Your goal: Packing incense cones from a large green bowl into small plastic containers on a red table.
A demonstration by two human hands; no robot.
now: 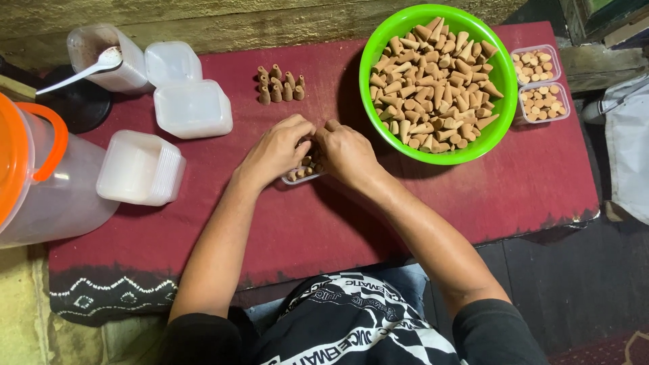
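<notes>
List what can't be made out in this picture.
- Small clear box: head view, mostly covered by both hands; how full it is stays hidden.
- Left hand and right hand: fingertips tucked under, grip unclear.
- Jug: cut off by the left edge.

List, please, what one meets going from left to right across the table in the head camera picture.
Orange-lidded jug → white spoon → stack of white trays → standing brown cones → left hand → right hand → green bowl of cones → two filled clear boxes.
</notes>
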